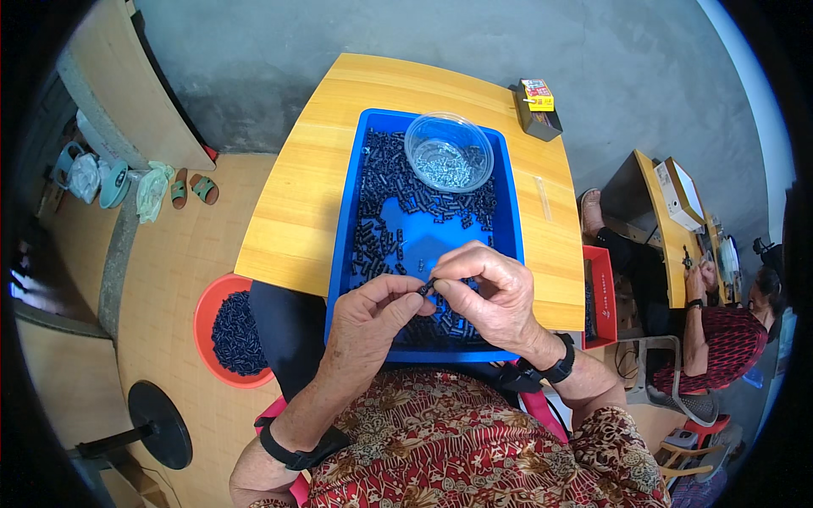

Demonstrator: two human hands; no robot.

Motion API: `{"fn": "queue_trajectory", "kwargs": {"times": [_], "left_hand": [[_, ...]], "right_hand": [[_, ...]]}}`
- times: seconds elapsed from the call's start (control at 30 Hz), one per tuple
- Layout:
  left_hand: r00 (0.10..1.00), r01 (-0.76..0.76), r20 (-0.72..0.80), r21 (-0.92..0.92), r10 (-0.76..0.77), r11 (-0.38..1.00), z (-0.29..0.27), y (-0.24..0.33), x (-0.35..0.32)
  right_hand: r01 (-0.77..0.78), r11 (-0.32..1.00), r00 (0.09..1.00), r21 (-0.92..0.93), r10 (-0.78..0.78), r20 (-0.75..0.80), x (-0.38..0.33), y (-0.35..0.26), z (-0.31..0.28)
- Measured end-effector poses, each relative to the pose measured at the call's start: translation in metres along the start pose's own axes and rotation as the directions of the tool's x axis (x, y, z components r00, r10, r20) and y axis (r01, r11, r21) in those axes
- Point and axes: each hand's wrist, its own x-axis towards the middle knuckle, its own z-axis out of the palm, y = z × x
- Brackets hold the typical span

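Note:
Over the near part of a blue tray [340, 254], my two hands meet at one small black plastic part [426, 288]. My left hand [373, 315] pinches it between thumb and fingertips. From the other side, my right hand [484, 286] has its thumb and forefinger closed at the same part; any smaller piece between those fingertips is hidden. Many short black ribbed parts [381, 178] lie heaped in the tray around a bare blue patch. A round clear tub [449, 152] holding small silvery metal pieces [447, 166] rests on the parts at the tray's far right.
The tray sits on a wooden table [296, 212]. A dark box with a yellow packet [538, 95] is at its far right corner. On the floor at left stands a red basin [203, 320] of black parts; a red crate [600, 296] is at right. Another person [716, 343] sits working at right.

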Motion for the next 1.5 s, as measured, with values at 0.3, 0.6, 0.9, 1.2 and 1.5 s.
{"fn": "queue_trajectory", "kwargs": {"times": [0.3, 0.6, 0.9, 1.2, 1.5], "left_hand": [[1.000, 0.004, 0.008, 0.028, -0.005, 1.000, -0.0007, -0.0004, 0.0000], [1.000, 0.005, 0.013, 0.035, -0.005, 0.999, -0.0012, -0.0005, -0.0006], [1.000, 0.004, 0.018, 0.031, -0.005, 1.000, -0.0021, -0.0015, 0.0005], [1.000, -0.009, 0.020, 0.035, 0.008, 0.999, -0.0031, -0.0034, 0.0000], [0.999, -0.043, 0.018, 0.148, 0.041, 0.988, -0.0015, -0.0032, -0.0009]], "right_hand": [[0.004, 1.000, 1.000, -0.022, -0.004, 0.018, -0.0004, 0.0007, -0.0007], [0.030, 0.997, 0.999, -0.075, -0.027, 0.036, 0.0010, -0.0024, -0.0011], [0.077, 0.992, 0.997, -0.104, -0.074, 0.037, 0.0018, -0.0040, -0.0016], [0.101, 0.987, 0.994, -0.122, -0.094, 0.061, 0.0021, -0.0050, -0.0011], [0.144, 0.980, 0.988, -0.136, -0.134, 0.080, -0.0007, -0.0029, 0.0024]]}}
